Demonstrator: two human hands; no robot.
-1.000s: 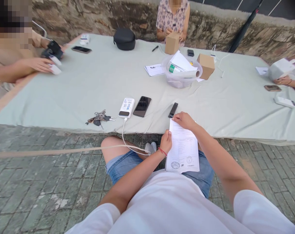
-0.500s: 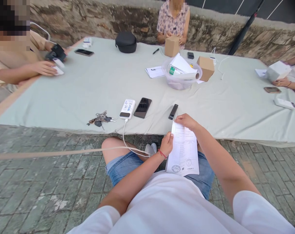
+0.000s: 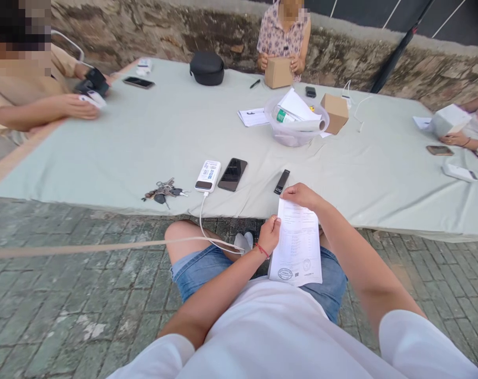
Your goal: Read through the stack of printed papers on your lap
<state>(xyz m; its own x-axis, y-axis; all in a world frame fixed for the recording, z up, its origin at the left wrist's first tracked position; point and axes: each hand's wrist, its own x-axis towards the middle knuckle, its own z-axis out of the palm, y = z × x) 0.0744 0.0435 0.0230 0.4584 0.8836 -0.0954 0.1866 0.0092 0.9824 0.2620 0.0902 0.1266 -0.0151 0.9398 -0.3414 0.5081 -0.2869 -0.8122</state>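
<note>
Little has shifted since a second ago: both hands have kept the printed sheet over the lap at the table edge; left hand pinches its left margin, fingers closed; right hand grips the top corner, near the black stick; holding it well probably means light tension between opposite grips, so the paper stays flat.

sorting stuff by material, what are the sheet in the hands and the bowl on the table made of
White printed sheet: thin matt paper, it seems; it bends where the left hand and right hand pinch it. Clear round bowl: likely glossy plastic; its contents show through the wall.
</note>
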